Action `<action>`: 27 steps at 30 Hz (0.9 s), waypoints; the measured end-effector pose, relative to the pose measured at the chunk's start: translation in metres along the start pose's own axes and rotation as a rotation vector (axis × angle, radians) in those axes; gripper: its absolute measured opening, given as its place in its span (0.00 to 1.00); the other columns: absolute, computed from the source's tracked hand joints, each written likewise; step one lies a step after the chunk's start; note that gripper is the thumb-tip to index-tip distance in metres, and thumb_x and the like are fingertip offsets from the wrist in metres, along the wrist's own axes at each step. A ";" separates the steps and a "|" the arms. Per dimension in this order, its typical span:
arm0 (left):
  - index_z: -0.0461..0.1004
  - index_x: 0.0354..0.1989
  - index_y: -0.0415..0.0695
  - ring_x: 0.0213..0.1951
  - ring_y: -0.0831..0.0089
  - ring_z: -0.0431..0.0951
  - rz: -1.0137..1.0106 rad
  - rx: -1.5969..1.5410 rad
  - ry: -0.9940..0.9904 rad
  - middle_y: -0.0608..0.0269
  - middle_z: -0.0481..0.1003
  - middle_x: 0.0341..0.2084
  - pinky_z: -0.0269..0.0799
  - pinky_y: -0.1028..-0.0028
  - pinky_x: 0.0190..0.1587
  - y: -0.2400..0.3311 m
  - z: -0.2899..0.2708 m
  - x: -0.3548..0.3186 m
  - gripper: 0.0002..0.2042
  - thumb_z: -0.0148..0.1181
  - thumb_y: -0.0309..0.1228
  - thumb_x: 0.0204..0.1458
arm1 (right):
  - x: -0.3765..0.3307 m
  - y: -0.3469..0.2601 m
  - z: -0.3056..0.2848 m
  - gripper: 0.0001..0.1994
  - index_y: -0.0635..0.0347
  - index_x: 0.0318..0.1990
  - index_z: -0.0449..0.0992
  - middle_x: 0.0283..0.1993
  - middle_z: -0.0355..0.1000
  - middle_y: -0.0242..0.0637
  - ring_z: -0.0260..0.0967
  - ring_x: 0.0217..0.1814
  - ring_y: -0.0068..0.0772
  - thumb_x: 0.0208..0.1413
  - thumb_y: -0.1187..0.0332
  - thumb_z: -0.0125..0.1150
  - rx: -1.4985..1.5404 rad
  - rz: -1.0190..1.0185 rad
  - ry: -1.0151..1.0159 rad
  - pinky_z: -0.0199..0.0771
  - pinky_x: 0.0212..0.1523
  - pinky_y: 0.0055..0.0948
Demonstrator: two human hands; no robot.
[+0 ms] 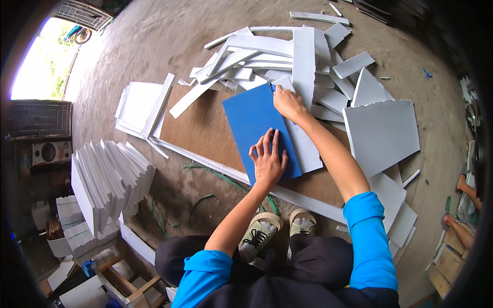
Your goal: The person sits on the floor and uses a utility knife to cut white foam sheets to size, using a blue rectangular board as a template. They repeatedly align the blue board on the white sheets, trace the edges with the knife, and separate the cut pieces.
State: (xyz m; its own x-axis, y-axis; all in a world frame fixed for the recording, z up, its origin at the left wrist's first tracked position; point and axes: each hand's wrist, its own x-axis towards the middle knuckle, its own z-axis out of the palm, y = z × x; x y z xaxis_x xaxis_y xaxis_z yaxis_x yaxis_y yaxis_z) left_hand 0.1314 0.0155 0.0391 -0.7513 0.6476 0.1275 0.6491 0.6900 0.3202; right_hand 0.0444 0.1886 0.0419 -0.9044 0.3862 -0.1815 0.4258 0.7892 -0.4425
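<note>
A flat blue rectangular panel [254,115] lies over a white foam sheet [304,149], which shows along its right side. Both rest on a brown board [205,133] on the floor. My left hand [269,161] presses on the panel's near part, fingers spread and holding nothing. At the panel's far right corner my right hand [288,104] is closed. A small dark tip pokes out by its fingers, but the hand hides what it belongs to. Strips and offcuts of white foam [303,66] lie heaped just beyond the right hand.
Stacked white sheets [108,179] stand on the left, and more sheets [141,105] lie at the brown board's left end. A large white piece [382,133] leans at the right. Green strapping [221,177] lies near my feet. Another person's bare legs [459,231] show at far right.
</note>
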 end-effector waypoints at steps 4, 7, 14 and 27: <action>0.54 0.59 0.45 0.58 0.66 0.52 0.010 -0.016 0.004 0.62 0.53 0.57 0.41 0.61 0.56 0.001 -0.001 0.001 0.29 0.51 0.37 0.46 | 0.006 -0.008 -0.009 0.14 0.71 0.39 0.67 0.37 0.70 0.59 0.69 0.43 0.55 0.49 0.71 0.43 0.056 0.071 -0.053 0.69 0.44 0.43; 0.56 0.58 0.43 0.57 0.67 0.55 0.034 0.011 0.039 0.60 0.55 0.57 0.42 0.62 0.56 0.005 0.000 0.003 0.29 0.52 0.38 0.46 | 0.013 -0.011 -0.019 0.15 0.70 0.40 0.70 0.40 0.70 0.57 0.69 0.45 0.53 0.48 0.69 0.44 0.112 0.194 -0.162 0.69 0.46 0.42; 0.56 0.58 0.46 0.57 0.68 0.54 0.036 0.049 0.098 0.64 0.56 0.56 0.37 0.56 0.58 0.000 0.005 -0.002 0.29 0.52 0.39 0.45 | -0.111 0.012 0.000 0.14 0.68 0.40 0.66 0.37 0.69 0.61 0.67 0.43 0.59 0.51 0.66 0.44 0.128 0.143 -0.280 0.68 0.44 0.48; 0.54 0.59 0.51 0.63 0.60 0.42 0.014 0.103 0.073 0.67 0.52 0.58 0.27 0.36 0.55 0.001 0.007 -0.004 0.28 0.50 0.41 0.47 | -0.260 0.026 -0.001 0.12 0.65 0.40 0.63 0.32 0.70 0.60 0.68 0.39 0.61 0.56 0.64 0.41 0.035 0.217 -0.367 0.66 0.41 0.54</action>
State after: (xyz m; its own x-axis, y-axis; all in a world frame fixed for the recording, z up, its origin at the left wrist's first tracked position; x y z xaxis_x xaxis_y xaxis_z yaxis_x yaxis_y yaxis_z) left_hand 0.1358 0.0164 0.0327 -0.7464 0.6346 0.2006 0.6655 0.7130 0.2206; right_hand 0.2904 0.1092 0.0788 -0.7469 0.3409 -0.5709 0.6115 0.6894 -0.3883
